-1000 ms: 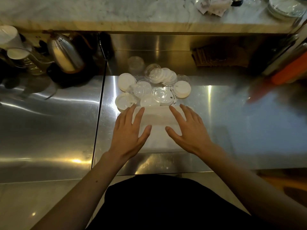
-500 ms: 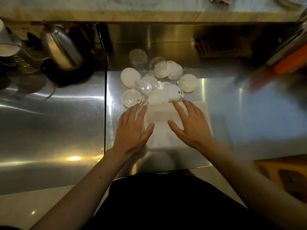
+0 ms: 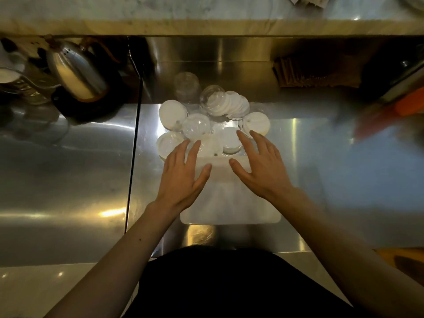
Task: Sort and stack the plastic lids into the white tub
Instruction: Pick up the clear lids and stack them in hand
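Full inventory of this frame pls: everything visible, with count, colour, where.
plastic lids: a dozen or so, white and clear, heaped on the counter beyond the tub
white tub: 1, white, nearest the person, partly under both hands
kettle: 1, silver, on a dark base, far left
steel counter: 1, silver, under everything
marble ledge: 1, pale, along the back
orange object: 1, far right, blurred
left hand: 1, fingers spread, tips at the lids
right hand: 1, likewise
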